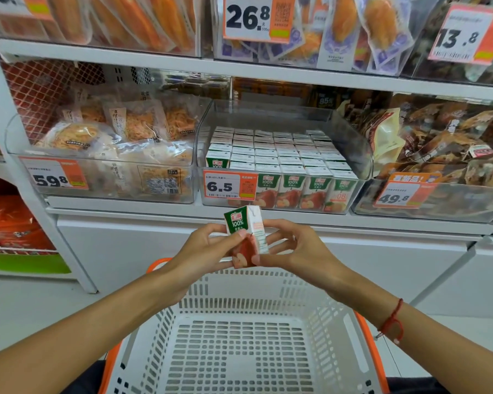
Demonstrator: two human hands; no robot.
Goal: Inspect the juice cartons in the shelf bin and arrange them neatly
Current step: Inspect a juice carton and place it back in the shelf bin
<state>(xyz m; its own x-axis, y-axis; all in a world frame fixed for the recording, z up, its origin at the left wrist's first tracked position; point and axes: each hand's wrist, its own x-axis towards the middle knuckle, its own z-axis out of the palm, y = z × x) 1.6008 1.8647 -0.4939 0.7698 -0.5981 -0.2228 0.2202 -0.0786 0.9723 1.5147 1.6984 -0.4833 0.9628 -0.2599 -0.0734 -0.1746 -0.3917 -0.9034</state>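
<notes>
Above the white basket's (239,282) far rim, left hand (202,248) and right hand (293,248) pinch one small apple juice carton (246,236) upright. It looks light, stiff-cornered, crushable; hold its flat sides. Remaining cartons (279,155) fill the clear shelf bin (350,155).

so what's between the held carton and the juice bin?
Head view: only the white shelf edge; held carton sits below the bin.

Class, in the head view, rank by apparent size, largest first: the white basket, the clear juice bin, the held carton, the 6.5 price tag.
1. white basket, though nearest the camera
2. clear juice bin
3. held carton and 6.5 price tag: too alike to rank
</notes>
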